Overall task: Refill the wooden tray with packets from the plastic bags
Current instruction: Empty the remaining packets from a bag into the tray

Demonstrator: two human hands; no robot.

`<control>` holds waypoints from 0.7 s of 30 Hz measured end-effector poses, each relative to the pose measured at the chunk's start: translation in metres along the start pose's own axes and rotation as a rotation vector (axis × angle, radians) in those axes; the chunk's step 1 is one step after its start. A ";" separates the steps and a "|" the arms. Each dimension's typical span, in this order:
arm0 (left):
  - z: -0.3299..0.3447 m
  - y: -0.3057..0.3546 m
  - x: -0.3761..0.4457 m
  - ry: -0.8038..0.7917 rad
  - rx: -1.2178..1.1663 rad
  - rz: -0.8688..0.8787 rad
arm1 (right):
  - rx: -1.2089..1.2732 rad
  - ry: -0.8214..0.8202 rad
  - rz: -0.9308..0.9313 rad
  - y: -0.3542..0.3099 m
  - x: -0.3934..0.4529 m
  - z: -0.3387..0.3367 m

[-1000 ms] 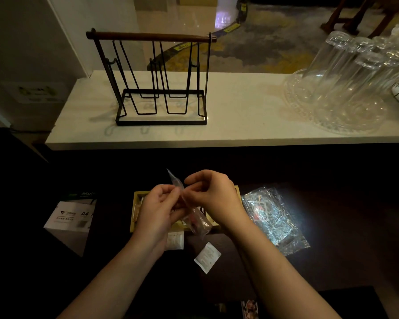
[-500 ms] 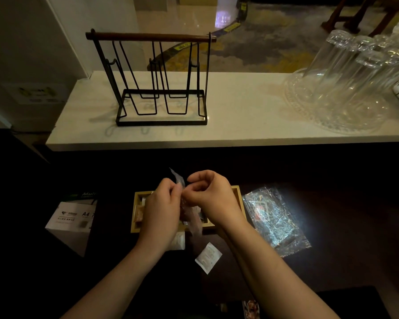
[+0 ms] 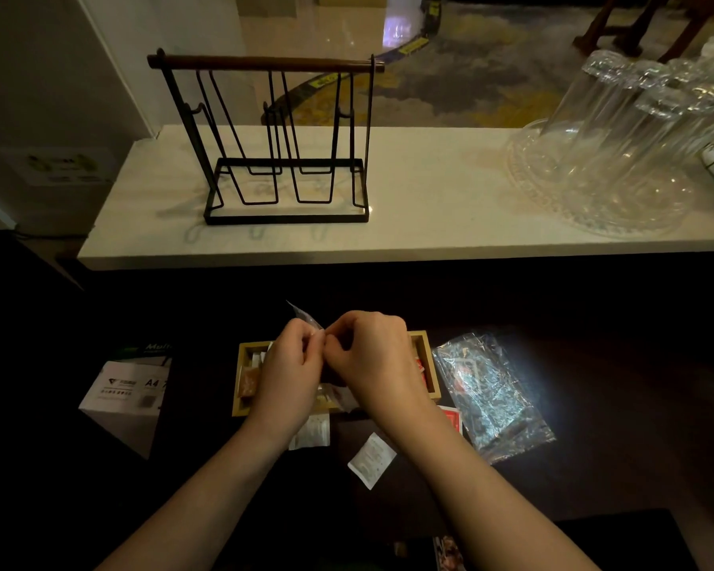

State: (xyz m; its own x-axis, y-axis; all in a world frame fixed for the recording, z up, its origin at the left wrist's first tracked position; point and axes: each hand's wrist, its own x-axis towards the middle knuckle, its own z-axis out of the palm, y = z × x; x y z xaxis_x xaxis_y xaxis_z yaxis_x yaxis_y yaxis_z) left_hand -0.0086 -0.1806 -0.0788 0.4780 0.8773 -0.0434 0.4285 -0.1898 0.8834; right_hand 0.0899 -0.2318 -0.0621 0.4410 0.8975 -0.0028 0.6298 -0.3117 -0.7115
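Packets already sit in our wooden tray (image 3: 423, 366); our left hand (image 3: 291, 370) and right hand (image 3: 372, 356) pinch a small plastic bag (image 3: 304, 314) above it, another bag (image 3: 491, 389) waiting at three o'clock.

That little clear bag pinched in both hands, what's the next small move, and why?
Probably pull its top apart. Both the left hand and right hand pinch the small plastic bag at its top, right above the wooden tray, so opening it would free the packets.
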 end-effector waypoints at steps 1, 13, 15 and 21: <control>-0.002 0.000 0.001 -0.008 -0.014 -0.002 | 0.038 -0.004 0.020 0.000 0.002 -0.001; -0.055 0.008 0.008 -0.249 0.431 0.097 | -0.035 0.207 0.136 0.026 0.017 -0.036; -0.062 0.011 0.011 -0.281 0.634 0.145 | -0.116 0.139 0.088 0.023 0.014 -0.039; -0.061 0.030 0.025 -0.324 0.488 0.124 | -0.247 0.078 -0.002 0.030 0.018 -0.042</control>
State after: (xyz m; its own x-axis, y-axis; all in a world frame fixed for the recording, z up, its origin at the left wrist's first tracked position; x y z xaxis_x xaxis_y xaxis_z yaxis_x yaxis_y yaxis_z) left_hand -0.0303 -0.1375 -0.0249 0.7235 0.6712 -0.1614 0.6207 -0.5302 0.5775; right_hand 0.1436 -0.2381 -0.0539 0.4817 0.8743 0.0597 0.7634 -0.3852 -0.5185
